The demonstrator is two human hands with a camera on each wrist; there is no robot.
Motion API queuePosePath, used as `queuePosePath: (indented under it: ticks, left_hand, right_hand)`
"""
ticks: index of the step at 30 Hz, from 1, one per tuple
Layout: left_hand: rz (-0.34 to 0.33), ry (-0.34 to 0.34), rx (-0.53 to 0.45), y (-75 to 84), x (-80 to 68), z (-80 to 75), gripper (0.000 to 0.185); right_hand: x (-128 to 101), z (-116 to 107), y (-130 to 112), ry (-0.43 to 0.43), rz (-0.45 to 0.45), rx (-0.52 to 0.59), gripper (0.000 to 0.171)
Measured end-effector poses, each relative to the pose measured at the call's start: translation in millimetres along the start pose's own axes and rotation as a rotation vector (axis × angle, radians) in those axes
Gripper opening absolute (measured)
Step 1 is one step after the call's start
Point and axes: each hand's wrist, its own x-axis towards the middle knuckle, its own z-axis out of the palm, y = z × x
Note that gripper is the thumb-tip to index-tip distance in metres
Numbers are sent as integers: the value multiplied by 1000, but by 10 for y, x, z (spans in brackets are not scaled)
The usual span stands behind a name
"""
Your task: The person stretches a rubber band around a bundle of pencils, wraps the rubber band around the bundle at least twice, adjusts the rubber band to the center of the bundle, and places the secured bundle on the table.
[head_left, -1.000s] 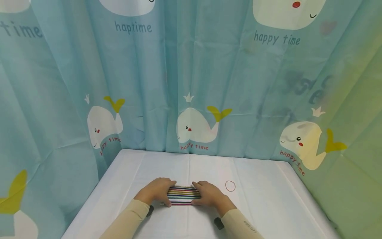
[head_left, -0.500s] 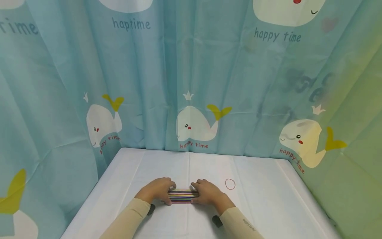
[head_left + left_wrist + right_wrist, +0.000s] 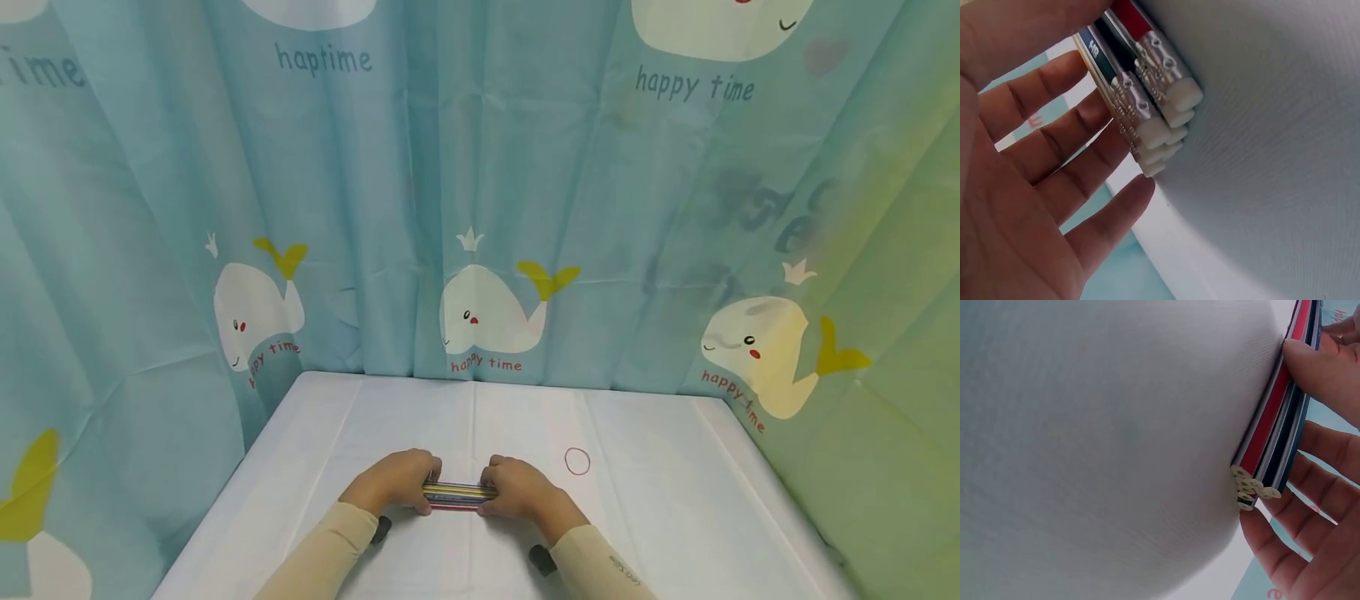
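Note:
A bundle of several coloured pencils lies crosswise on the white table, near its front. My left hand grips the left end and my right hand grips the right end. In the left wrist view the eraser ends stick out past the thumb, with the fingers reaching behind the bundle. In the right wrist view the blunt wooden ends show, with my thumb on the near side of the pencils and my fingers on the far side.
A thin red rubber band lies on the table just right of my right hand. A blue curtain with whale prints closes off the back and both sides of the table.
The pencils lay as a flat, wide row under both hands. Now they are squeezed into a narrower bundle, and both hands have curled in around it.

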Motion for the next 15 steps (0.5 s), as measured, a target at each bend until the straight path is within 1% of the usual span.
queuePosePath:
  ticks: [3,8,15]
  left_hand:
    - [-7,-5,-12,11,-3,7,39]
    - [0,3,5,25,-5,12,40]
    - [14,8,3,22,9,35,30]
  right_hand:
    - [-5,-10,-11,-9,14,13,31]
    - [-17,-24,-31,-10,8,25,28]
    - [-8,-1,-23,0,8,20,33]
